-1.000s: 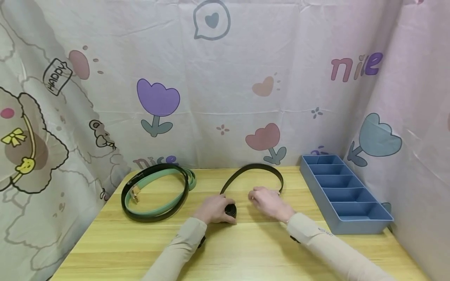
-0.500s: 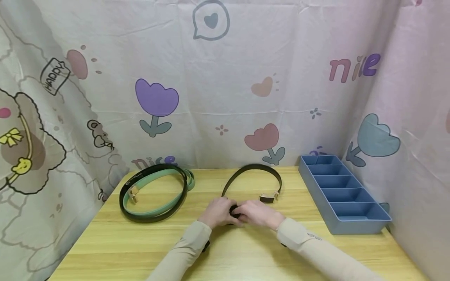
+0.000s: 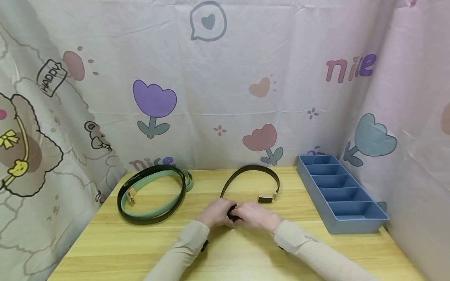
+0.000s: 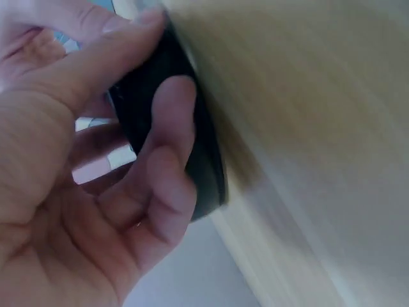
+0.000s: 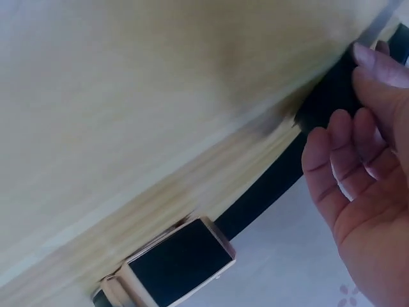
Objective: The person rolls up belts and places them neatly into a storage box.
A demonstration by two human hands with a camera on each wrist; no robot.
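Note:
A black belt (image 3: 254,168) lies on the table, partly rolled into a tight coil (image 4: 206,163). My left hand (image 3: 217,212) holds the coil from the left, its fingers curled around it and touching the table side. From the right, my right hand (image 3: 259,216) pinches the same coil, with thumb and fingertips on the strap. The unrolled length arcs away behind both hands and ends in a gold-framed buckle (image 5: 182,261) with a dark face. Most of the coil is hidden by the hands in the head view.
To the left lie a looped black belt (image 3: 140,221) and a green belt (image 3: 144,181) with a gold buckle (image 3: 131,195). A blue-grey box (image 3: 358,227) with several compartments stands at the right. A printed curtain (image 3: 211,86) closes off the back and sides.
My right hand has let go near the buckle and moved left to the coil, which it now grips beside my left hand. Over the last half second both hands have barely shifted.

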